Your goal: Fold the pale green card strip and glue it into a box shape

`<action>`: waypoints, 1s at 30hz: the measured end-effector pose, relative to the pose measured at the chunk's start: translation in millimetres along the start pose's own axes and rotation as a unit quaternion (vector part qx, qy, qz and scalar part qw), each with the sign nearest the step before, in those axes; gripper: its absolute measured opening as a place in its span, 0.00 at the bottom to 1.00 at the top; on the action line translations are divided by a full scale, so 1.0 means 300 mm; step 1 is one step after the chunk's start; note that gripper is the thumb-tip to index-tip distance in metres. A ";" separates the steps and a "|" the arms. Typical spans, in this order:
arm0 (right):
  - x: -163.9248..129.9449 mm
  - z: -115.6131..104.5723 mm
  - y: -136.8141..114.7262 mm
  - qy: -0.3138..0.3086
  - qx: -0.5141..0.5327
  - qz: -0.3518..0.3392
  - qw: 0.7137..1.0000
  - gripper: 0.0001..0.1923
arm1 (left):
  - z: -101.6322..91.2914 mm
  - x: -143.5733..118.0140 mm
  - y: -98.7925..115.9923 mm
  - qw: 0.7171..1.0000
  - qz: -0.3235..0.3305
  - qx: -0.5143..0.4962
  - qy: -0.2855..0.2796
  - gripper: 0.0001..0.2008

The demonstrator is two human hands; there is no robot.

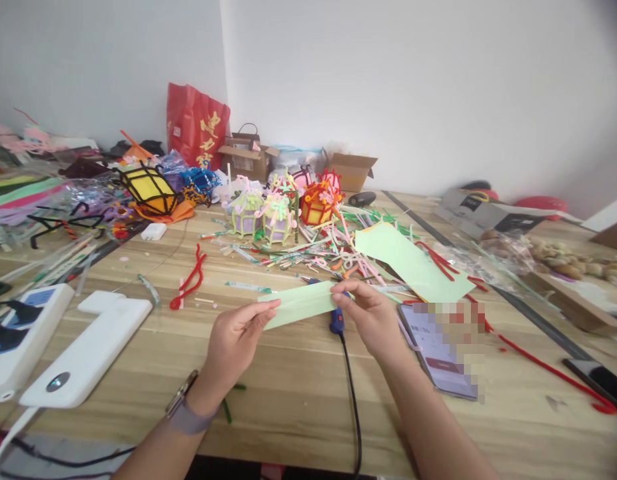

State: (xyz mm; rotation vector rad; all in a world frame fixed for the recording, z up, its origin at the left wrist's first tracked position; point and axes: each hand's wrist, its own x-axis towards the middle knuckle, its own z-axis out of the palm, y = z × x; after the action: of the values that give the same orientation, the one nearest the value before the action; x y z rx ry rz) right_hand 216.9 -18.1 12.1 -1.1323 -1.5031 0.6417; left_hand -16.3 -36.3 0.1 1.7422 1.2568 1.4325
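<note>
Both my hands hold a narrow pale green paper strip [301,304] just above the wooden table [298,407]. My left hand [234,340] pinches its left end and my right hand [371,313] pinches its right end. Under the strip lies a blue-handled tool [337,321] with a black cord [352,400] running toward me. A larger sheet of green paper [411,261] lies to the right, beyond my right hand. A phone [438,353] lies face up right beside my right wrist.
Small pipe-cleaner lanterns [268,217] and scattered pipe cleaners fill the table's middle back. A yellow and black lantern [149,190] sits at the left. White devices [83,353] lie at the near left. Cardboard boxes [349,170] and a red bag [196,127] stand by the wall.
</note>
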 end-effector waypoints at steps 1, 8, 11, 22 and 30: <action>-0.001 0.001 -0.001 -0.003 0.002 0.000 1.000 0.05 | -0.002 -0.003 0.001 1.000 0.019 0.015 0.006 0.11; -0.004 0.010 -0.014 -0.038 0.068 0.030 0.997 0.08 | -0.005 -0.012 0.000 0.993 0.104 0.047 0.023 0.10; -0.003 0.013 -0.018 -0.045 0.106 0.047 0.992 0.08 | -0.001 -0.009 -0.006 0.998 0.061 0.020 0.004 0.10; -0.051 0.074 -0.009 -0.031 -0.036 -0.062 0.997 0.05 | 0.038 0.007 -0.004 0.993 -0.105 -0.060 -0.006 0.07; -0.059 0.092 -0.016 -0.012 -0.088 -0.154 0.984 0.05 | 0.032 0.005 -0.009 0.991 -0.129 -0.039 0.003 0.11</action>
State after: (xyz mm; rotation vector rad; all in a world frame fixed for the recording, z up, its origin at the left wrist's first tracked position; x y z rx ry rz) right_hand 188.5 -31.1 1.3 -0.9945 -1.7387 0.3161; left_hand -8.0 -32.4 -4.1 1.4640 1.3551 1.3172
